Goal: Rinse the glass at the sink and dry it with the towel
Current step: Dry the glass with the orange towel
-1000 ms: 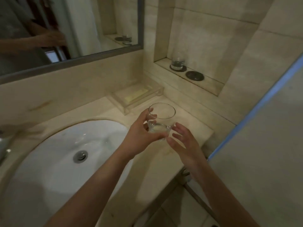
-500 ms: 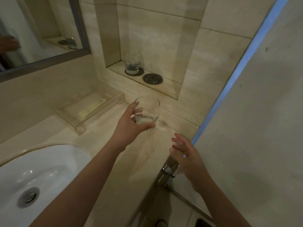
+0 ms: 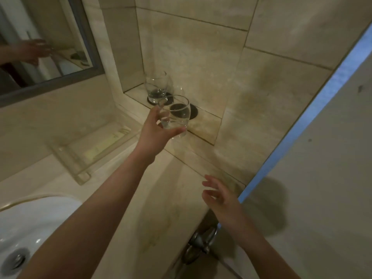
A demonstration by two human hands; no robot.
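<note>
Glass (image 3: 177, 117), clear and stemless, sits near the middle of the frame in the left hand (image 3: 155, 129), whose fingers (image 3: 177, 131) are wrapped under its base while the thumb runs up its near side; it is held upright in the air in front of a tiled wall niche (image 3: 203, 125), with a dark round coaster (image 3: 193, 112) showing through and behind it; a second glass (image 3: 157, 85) stands on another dark coaster (image 3: 170, 99) further back in the niche, just upper left of the held one; the right hand (image 3: 221, 198), lower right of centre, hangs above the beige stone surface (image 3: 165, 198) with fingers loosely spread and nothing in them; a clear tray (image 3: 84, 154) lies on the surface left of centre; the white sink (image 3: 40, 218) fills the lower left corner; a framed mirror (image 3: 50, 41) takes the upper left; no towel can be made out anywhere in view.
</note>
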